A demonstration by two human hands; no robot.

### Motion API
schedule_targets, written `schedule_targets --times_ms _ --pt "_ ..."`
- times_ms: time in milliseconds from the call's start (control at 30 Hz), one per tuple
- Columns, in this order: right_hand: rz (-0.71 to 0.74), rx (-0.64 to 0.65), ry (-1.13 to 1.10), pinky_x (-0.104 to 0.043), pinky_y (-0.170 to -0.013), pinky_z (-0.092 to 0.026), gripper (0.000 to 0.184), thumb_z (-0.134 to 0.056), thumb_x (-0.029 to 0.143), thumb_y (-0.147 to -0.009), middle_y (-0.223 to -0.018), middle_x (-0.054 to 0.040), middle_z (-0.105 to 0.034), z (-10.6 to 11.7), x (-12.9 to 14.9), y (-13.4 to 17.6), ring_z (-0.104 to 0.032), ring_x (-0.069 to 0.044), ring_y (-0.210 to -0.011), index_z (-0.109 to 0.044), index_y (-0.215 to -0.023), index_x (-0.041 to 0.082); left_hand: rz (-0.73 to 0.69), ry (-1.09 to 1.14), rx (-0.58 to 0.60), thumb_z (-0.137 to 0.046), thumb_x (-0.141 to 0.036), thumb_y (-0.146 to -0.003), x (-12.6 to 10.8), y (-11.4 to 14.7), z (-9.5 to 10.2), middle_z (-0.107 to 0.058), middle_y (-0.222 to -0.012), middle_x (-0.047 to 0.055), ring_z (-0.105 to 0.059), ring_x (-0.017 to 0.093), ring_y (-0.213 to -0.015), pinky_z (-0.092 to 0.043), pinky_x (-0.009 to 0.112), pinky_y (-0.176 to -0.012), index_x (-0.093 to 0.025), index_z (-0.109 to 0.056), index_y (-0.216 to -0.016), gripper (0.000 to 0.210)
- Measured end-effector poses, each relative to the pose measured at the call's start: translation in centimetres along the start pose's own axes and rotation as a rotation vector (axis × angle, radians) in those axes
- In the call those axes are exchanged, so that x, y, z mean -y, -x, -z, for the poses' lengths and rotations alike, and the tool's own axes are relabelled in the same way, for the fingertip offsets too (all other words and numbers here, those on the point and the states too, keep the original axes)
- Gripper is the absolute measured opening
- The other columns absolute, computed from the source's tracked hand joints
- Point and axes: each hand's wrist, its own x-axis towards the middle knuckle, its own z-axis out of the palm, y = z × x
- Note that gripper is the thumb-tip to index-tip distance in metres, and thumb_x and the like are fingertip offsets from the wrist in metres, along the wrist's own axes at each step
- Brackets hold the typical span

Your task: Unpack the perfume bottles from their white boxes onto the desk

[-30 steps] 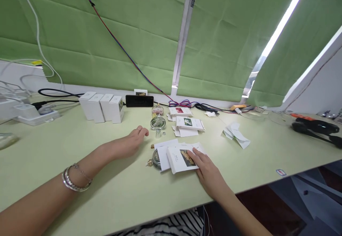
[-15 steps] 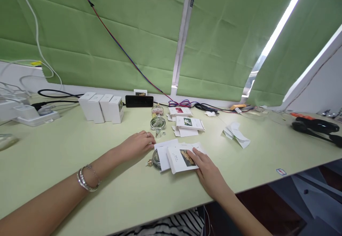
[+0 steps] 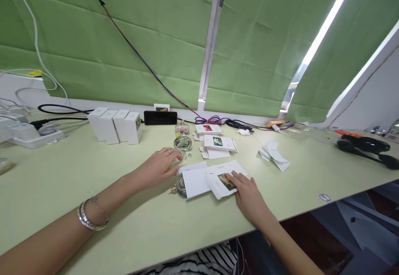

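Observation:
My right hand (image 3: 249, 192) lies with spread fingers on a flattened white box (image 3: 215, 185) printed with a yellow flower picture. Under that box's left side is a plain white flap or card (image 3: 195, 183). It partly covers a round glass bottle (image 3: 181, 187), which lies on its side with its gold-toned neck (image 3: 173, 189) pointing left. My left hand (image 3: 158, 165) hovers at the bottle's far side, thumb and fingers apart, holding nothing I can see. Its fingertips are close to a small clear cap (image 3: 183, 153). Just beyond stands another glass bottle (image 3: 182, 143).
Several white boxes (image 3: 116, 127) stand at the back left by a black phone (image 3: 160, 118). Two flattened boxes (image 3: 218, 143) with flower pictures lie behind the bottles' right side. Crumpled paper (image 3: 274, 156) and a black headset (image 3: 364, 148) are on the right.
My right hand has slid right with the printed box, baring more of the white flap. My left hand has lifted slightly, and its thumb has parted from the fingers.

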Motion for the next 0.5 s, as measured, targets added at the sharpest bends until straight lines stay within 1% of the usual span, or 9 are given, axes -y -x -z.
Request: schedule_targets --times_ms 67,133,200,267,333,400,433,500 --pt "-0.047 0.002 0.032 -0.056 -0.106 -0.028 0.062 -0.032 0.000 -0.081 -0.144 -0.0058 -0.040 0.2 -1.3 -0.4 -0.035 -0.029 -0.133 -0.044 -0.136 0.025 -0.029 -0.016 0.012 -0.036 -0.044 -0.090 -0.8 0.1 0.2 -0.056 -0.124 0.007 -0.043 0.025 -0.121 -0.035 0.039 -0.098 -0.022 -0.056 -0.110 0.036" --pt "-0.064 -0.043 0.026 -0.053 -0.104 -0.033 0.059 -0.032 0.002 -0.083 -0.143 -0.0072 -0.042 0.1 -2.8 -0.6 -0.038 -0.028 -0.132 -0.043 -0.137 0.023 -0.058 -0.042 0.048 -0.040 -0.055 -0.086 -1.8 0.3 0.2 -0.055 -0.126 0.007 -0.042 0.027 -0.123 -0.033 0.041 -0.100 -0.022 -0.055 -0.116 0.046" --pt "-0.052 -0.148 -0.025 -0.049 -0.101 -0.038 0.055 -0.031 0.007 -0.086 -0.140 -0.0086 -0.046 -0.2 -4.1 -0.6 -0.044 -0.026 -0.127 -0.041 -0.138 0.021 -0.083 -0.067 0.086 -0.049 -0.063 -0.078 -2.9 0.6 0.2 -0.056 -0.125 0.010 -0.041 0.031 -0.123 -0.032 0.043 -0.101 -0.021 -0.054 -0.120 0.060" --pt "-0.027 -0.301 -0.096 -0.045 -0.098 -0.041 0.051 -0.030 0.011 -0.088 -0.136 -0.0091 -0.051 -0.5 -4.7 -0.4 -0.049 -0.023 -0.122 -0.041 -0.137 0.018 -0.092 -0.076 0.114 -0.057 -0.064 -0.071 -4.0 0.8 0.0 -0.058 -0.122 0.012 -0.043 0.033 -0.121 -0.033 0.043 -0.099 -0.020 -0.054 -0.122 0.068" --pt "0.017 -0.456 -0.137 -0.043 -0.097 -0.042 0.050 -0.031 0.012 -0.087 -0.133 -0.0088 -0.053 -0.5 -4.5 -0.1 -0.050 -0.022 -0.120 -0.042 -0.136 0.018 -0.092 -0.060 0.141 -0.061 -0.061 -0.068 -4.7 1.0 -0.2 -0.058 -0.119 0.013 -0.045 0.033 -0.118 -0.035 0.043 -0.097 -0.019 -0.053 -0.123 0.070" --pt "0.100 -0.566 -0.123 -0.043 -0.099 -0.041 0.052 -0.032 0.010 -0.085 -0.135 -0.0084 -0.051 -0.2 -3.4 0.2 -0.047 -0.022 -0.122 -0.042 -0.136 0.018 -0.091 -0.021 0.174 -0.062 -0.063 -0.066 -5.1 1.1 -0.5 -0.057 -0.121 0.013 -0.046 0.034 -0.116 -0.036 0.044 -0.096 -0.020 -0.050 -0.127 0.076" --pt "0.156 -0.587 -0.100 -0.043 -0.099 -0.039 0.053 -0.032 0.009 -0.085 -0.136 -0.0081 -0.050 0.1 -2.6 0.2 -0.045 -0.022 -0.123 -0.042 -0.136 0.019 -0.096 0.004 0.190 -0.063 -0.064 -0.065 -5.1 1.1 -0.7 -0.056 -0.124 0.013 -0.046 0.034 -0.117 -0.036 0.045 -0.097 -0.020 -0.048 -0.129 0.080" --pt "0.273 -0.562 -0.042 -0.043 -0.101 -0.037 0.055 -0.033 0.007 -0.084 -0.139 -0.0072 -0.047 0.8 -0.7 0.3 -0.041 -0.023 -0.126 -0.042 -0.137 0.020 -0.127 0.064 0.216 -0.068 -0.064 -0.060 -5.2 1.0 -1.1 -0.053 -0.128 0.014 -0.045 0.036 -0.118 -0.036 0.047 -0.098 -0.020 -0.047 -0.131 0.086"
